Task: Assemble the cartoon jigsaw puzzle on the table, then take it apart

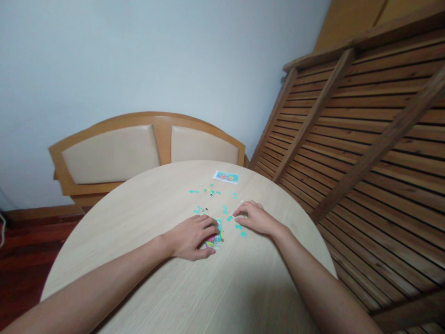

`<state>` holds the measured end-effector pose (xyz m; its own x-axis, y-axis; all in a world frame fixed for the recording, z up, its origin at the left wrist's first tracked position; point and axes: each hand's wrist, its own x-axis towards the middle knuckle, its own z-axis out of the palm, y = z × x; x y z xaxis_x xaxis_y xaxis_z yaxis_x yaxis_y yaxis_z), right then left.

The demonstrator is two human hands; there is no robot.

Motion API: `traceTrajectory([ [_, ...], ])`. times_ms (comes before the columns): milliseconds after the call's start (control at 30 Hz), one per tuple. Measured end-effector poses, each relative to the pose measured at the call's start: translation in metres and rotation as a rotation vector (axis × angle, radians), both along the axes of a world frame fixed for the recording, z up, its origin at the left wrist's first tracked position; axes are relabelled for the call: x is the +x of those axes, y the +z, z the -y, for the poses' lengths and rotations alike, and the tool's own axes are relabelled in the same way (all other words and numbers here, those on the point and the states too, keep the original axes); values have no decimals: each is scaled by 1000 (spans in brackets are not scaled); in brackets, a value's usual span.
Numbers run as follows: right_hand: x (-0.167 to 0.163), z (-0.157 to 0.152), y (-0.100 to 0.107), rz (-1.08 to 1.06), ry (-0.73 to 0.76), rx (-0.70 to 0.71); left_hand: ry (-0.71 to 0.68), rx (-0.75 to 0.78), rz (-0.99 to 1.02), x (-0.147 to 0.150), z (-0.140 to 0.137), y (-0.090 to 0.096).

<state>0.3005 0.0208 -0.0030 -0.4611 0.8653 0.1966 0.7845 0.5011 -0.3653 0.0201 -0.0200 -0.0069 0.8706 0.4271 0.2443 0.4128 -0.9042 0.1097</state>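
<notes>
My left hand [196, 235] lies palm down with its fingers apart, resting over a partly joined jigsaw puzzle [219, 232]. The fingers and palm cover much of that joined part; its teal, yellow and pink right side shows. To the right, my right hand [255, 217] is bent in a pinch, thumb and forefinger close together at a small puzzle piece [234, 217], which is hard to make out. Loose teal puzzle pieces [240, 230] lie just below the right fingertips, and another teal piece [225, 209] is above them.
Further loose pieces [197, 210] lie beyond my left hand, with more scattered pieces [210, 191] farther back. A printed picture card [225, 176] lies near the far edge of the round table [139, 199]. Behind stand a padded headboard [111, 155] and, at right, a slatted wooden frame [313, 116].
</notes>
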Motion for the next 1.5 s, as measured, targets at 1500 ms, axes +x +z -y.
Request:
traceTrajectory([
  [1500, -30, 8, -7, -339, 166, -422, -24, -3, -16, -2, -3, -2],
])
